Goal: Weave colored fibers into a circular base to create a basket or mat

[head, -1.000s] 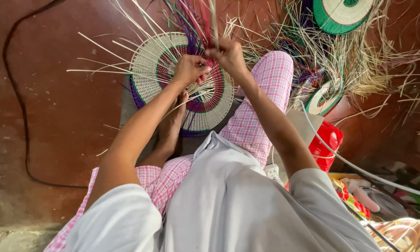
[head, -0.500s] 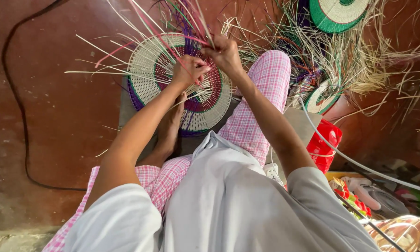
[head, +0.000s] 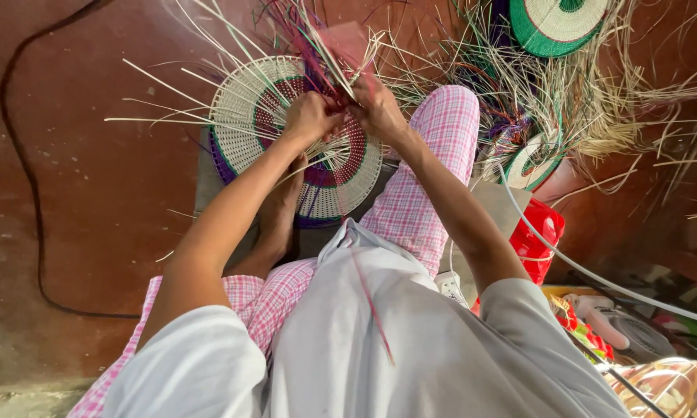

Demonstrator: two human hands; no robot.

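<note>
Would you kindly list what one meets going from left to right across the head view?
Black cable → round woven disc → left hand → right hand → red plastic bag → green and white woven disc.

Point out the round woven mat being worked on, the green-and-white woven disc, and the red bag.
Round woven mat (head: 244, 108), head view, on its white outer band.
Green-and-white woven disc (head: 553, 23), head view, on its white ring.
Red bag (head: 536, 240), head view, on its side.

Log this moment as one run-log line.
left hand: gripping straw strands | right hand: gripping straw strands | work: round woven mat, loose strands sticking up | nearby: green mat
</note>
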